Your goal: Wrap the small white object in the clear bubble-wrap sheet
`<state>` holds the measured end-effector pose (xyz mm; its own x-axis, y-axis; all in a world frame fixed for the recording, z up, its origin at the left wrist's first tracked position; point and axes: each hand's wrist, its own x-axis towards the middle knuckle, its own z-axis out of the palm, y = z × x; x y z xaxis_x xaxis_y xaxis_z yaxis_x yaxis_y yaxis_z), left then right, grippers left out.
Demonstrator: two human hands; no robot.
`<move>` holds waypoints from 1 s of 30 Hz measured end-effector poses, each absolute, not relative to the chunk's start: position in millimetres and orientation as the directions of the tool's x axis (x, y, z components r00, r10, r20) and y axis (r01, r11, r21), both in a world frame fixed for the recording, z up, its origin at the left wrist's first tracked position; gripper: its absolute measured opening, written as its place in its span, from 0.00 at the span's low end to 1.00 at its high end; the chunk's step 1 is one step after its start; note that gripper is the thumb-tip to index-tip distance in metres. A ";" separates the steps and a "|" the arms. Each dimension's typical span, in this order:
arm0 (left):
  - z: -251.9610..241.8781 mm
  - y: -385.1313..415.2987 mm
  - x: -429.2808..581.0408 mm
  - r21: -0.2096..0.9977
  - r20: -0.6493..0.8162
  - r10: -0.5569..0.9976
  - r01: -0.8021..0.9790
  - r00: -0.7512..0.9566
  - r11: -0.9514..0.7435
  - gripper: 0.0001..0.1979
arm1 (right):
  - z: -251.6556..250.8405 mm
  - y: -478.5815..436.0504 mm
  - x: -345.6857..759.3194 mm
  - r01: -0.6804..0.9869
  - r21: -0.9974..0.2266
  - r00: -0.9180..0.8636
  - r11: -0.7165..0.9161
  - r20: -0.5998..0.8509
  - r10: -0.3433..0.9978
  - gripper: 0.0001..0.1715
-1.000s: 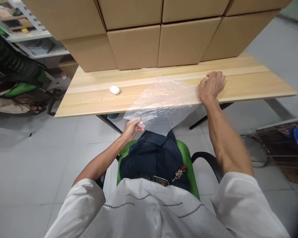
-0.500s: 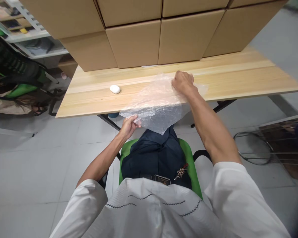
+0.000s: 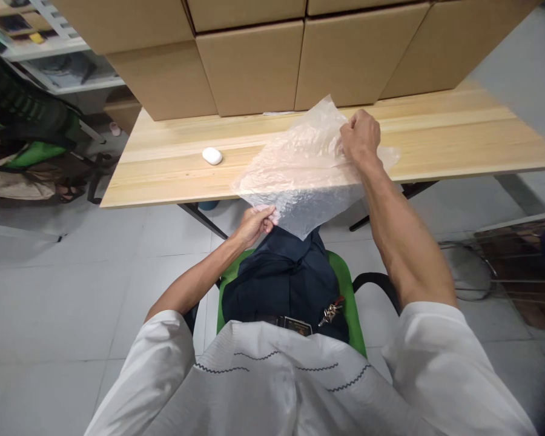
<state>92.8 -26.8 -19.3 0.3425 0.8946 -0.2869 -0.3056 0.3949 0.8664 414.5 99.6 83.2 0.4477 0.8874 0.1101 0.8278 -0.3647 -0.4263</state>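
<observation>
A crinkled, see-through plastic sheet [image 3: 295,160] spreads between my hands, partly over the tabletop and partly past its front edge above my lap. Whether it is a single layer or a bag, I cannot tell. My left hand [image 3: 257,223] pinches its lower left edge between thumb and fingers, just off the table. Higher and to the right, my right hand [image 3: 361,136] is closed on the sheet's right side, and a bit of plastic shows beyond the wrist. A smooth white oval object [image 3: 212,156] lies on the table to the left, touched by neither hand.
Large cardboard boxes [image 3: 254,72] are stacked along the back of the wooden table [image 3: 163,175]. I sit on a green chair [image 3: 345,275]. At left are another chair [image 3: 22,109], a seated person's foot [image 3: 68,192] and a white shelf [image 3: 72,85]. A round wire rack [image 3: 467,271] stands at right.
Both hands have shifted to the right, and the right hand has risen slightly. The plastic sheet moved along with them, and its upper corner now stands up higher towards the boxes.
</observation>
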 end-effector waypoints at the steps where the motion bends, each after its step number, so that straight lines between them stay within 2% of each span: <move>1: -16.8 -25.4 96.2 0.869 -0.295 0.889 -0.289 0.352 0.403 0.27 | 82.9 97.2 418.9 0.820 -0.436 0.462 -0.371 0.123 0.878 0.19; 7: -1.1 -10.7 103.2 0.873 -0.270 0.941 -0.361 0.206 0.329 0.28 | 75.1 81.0 440.8 0.802 -0.450 0.497 -0.393 0.138 0.857 0.18; 10: -6.0 -16.1 108.8 0.860 -0.314 0.934 -0.365 0.172 0.356 0.28 | 70.0 79.5 444.0 0.787 -0.476 0.496 -0.393 0.107 0.862 0.15; 15: -22.0 -35.4 121.0 0.844 -0.413 0.881 -0.268 0.230 0.465 0.30 | 64.6 86.2 447.5 0.752 -0.527 0.514 -0.394 0.095 0.853 0.17; 22: -14.8 -38.1 116.4 0.859 -0.372 0.898 -0.280 0.237 0.430 0.31 | 66.3 98.3 463.3 0.652 -0.615 0.602 -0.443 0.063 0.796 0.21; 30: -11.7 -37.7 106.0 0.854 -0.353 0.893 -0.295 0.280 0.430 0.37 | 60.7 97.6 472.1 0.661 -0.664 0.546 -0.350 0.106 0.831 0.30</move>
